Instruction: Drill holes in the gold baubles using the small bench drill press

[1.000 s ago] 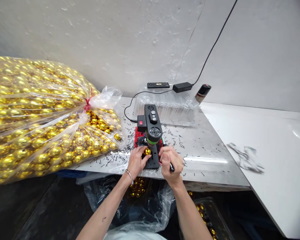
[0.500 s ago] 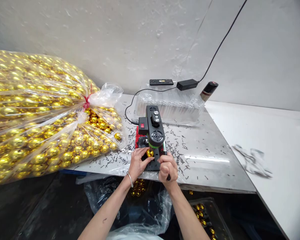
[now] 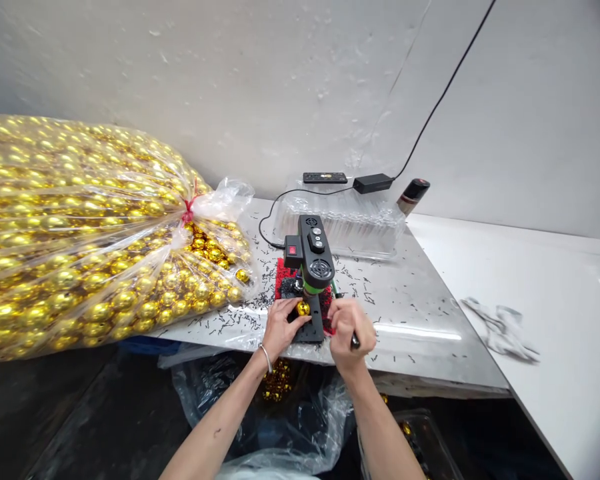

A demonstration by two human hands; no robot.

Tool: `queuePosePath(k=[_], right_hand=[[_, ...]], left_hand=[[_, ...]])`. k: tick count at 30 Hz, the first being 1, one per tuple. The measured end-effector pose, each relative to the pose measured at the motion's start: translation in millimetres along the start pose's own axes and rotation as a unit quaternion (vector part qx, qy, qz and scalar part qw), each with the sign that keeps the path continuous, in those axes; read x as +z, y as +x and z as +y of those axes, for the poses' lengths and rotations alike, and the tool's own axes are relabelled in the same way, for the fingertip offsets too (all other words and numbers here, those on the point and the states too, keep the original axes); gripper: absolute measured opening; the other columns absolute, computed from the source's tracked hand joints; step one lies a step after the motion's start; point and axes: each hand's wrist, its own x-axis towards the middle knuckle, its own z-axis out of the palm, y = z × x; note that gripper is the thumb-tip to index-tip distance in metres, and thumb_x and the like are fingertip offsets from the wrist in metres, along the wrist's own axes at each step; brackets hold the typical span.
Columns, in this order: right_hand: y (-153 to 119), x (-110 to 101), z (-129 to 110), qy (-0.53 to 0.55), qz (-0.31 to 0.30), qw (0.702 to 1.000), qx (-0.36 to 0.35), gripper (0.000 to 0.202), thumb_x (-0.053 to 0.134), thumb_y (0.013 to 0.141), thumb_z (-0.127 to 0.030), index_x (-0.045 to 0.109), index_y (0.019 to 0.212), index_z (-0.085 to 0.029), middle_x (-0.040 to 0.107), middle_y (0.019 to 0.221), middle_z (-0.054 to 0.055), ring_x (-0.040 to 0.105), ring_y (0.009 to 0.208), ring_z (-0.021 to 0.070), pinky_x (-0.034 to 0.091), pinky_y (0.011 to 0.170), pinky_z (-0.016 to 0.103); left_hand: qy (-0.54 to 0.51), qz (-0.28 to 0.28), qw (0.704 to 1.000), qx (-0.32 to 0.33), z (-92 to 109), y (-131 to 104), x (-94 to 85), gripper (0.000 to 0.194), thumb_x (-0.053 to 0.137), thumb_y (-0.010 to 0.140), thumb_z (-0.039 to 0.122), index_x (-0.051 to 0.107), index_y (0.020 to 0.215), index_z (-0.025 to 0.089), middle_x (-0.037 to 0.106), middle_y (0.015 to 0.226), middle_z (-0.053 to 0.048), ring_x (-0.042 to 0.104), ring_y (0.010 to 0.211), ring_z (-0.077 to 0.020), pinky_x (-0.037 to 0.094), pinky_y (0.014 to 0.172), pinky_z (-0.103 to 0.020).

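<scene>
A small black drill press [image 3: 318,257] with a green band stands on a black base plate [image 3: 310,331] over a red mat [image 3: 283,272]. Under its head sits a gold ball [image 3: 303,308], pinched between the thumb and fingers of my left hand [image 3: 281,325]. To the right, my right hand [image 3: 351,332] is closed around the black-ended lever [image 3: 355,341] of the press. Thin dark shavings lie scattered over the metal tabletop around the press.
A large clear bag of gold balls [image 3: 80,247] fills the left. Clear plastic trays [image 3: 345,227], a power adapter [image 3: 373,183] and a spray can [image 3: 413,195] stand behind. Gloves [image 3: 503,331] lie right. An open plastic bag [image 3: 210,393] hangs below the table edge.
My right hand has moved a little to the right with the lever, away from the base plate. My left hand still holds the ball under the press. The camera view has shifted slightly.
</scene>
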Motion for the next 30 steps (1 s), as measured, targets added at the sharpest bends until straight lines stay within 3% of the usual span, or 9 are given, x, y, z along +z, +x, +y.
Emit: queuePosePath(k=[4,8,11,14,18,22,25,27,30], right_hand=[[20,-2,-16,0.023,-0.015,0.998,0.058,0.027,0.04,0.09,-0.009,0.044,0.065,-0.019,0.049,0.062,-0.001,0.051,0.06,0.0108,0.04,0.056,0.026],[7,-2,-11,0.028,-0.017,0.999,0.029,0.027,0.041,0.088,-0.007,0.045,0.065,-0.019,0.048,0.062,-0.001,0.051,0.062,0.0112,0.04,0.057,0.026],[-3,-1,-5,0.03,-0.015,0.999,0.027,0.027,0.041,0.087,-0.005,0.045,0.064,-0.018,0.047,0.061,-0.002,0.051,0.063,0.0114,0.04,0.057,0.026],[-6,0,-3,0.027,-0.004,0.999,0.027,0.027,0.041,0.087,-0.004,0.046,0.063,-0.018,0.047,0.061,-0.002,0.051,0.062,0.0112,0.039,0.057,0.026],[-5,1,-3,0.023,-0.002,1.0,0.021,0.028,0.041,0.087,-0.005,0.046,0.063,-0.018,0.047,0.06,-0.002,0.052,0.062,0.0117,0.039,0.055,0.026],[-6,1,-3,0.019,-0.003,1.0,0.011,0.028,0.041,0.087,-0.006,0.045,0.063,-0.019,0.047,0.059,-0.002,0.052,0.062,0.0129,0.039,0.055,0.027],[-7,0,-3,0.019,-0.01,1.0,0.01,0.027,0.041,0.087,-0.006,0.045,0.064,-0.02,0.047,0.059,-0.001,0.052,0.062,0.0133,0.04,0.054,0.027],[-7,-1,-3,0.019,-0.015,1.0,0.009,0.028,0.041,0.087,-0.006,0.045,0.063,-0.02,0.047,0.059,-0.001,0.053,0.063,0.0138,0.04,0.055,0.028],[-8,-1,-2,0.02,-0.023,1.0,0.005,0.028,0.04,0.087,-0.005,0.045,0.063,-0.02,0.046,0.058,-0.001,0.053,0.063,0.0137,0.041,0.054,0.027]], left_hand=[[0.024,0.02,0.999,0.036,12,-30,-17.7,0.036,0.066,0.082,0.035,0.064,0.114,0.019,0.069,0.105,-0.01,0.061,0.1,-0.0247,0.05,0.091,-0.044],[0.066,-0.05,0.99,0.115,20,-90,-31.7,0.038,0.057,0.089,0.031,0.055,0.126,0.021,0.065,0.114,-0.011,0.062,0.105,-0.0215,0.053,0.089,-0.035],[0.089,-0.043,0.987,0.13,17,-109,-36.3,0.046,0.058,0.088,0.039,0.051,0.129,0.02,0.062,0.118,-0.013,0.064,0.101,-0.0211,0.056,0.084,-0.032],[0.128,0.045,0.984,0.112,7,-78,-51.6,0.043,0.056,0.088,0.041,0.053,0.125,0.019,0.062,0.114,-0.013,0.063,0.103,-0.0229,0.055,0.085,-0.035],[0.241,0.157,0.958,0.014,-16,11,-87.2,0.028,0.043,0.095,0.026,0.061,0.113,0.015,0.064,0.112,-0.016,0.057,0.109,-0.0272,0.045,0.094,-0.045],[0.321,0.021,0.943,-0.081,-37,74,-107.5,0.01,0.061,0.081,0.02,0.067,0.088,0.016,0.069,0.094,-0.016,0.059,0.101,-0.0335,0.039,0.092,-0.051],[0.315,-0.035,0.944,-0.093,-44,86,-109.4,0.007,0.071,0.071,0.019,0.065,0.074,0.017,0.069,0.078,-0.012,0.063,0.091,-0.033,0.039,0.091,-0.05],[0.288,-0.027,0.953,-0.091,-45,84,-111.3,0.011,0.068,0.074,0.021,0.067,0.084,0.017,0.069,0.083,-0.011,0.063,0.09,-0.0304,0.041,0.09,-0.048],[0.066,0.025,0.989,-0.13,-40,71,-120.2,0.03,0.062,0.081,0.028,0.063,0.109,0.016,0.068,0.095,-0.01,0.064,0.09,-0.0247,0.048,0.087,-0.043]])
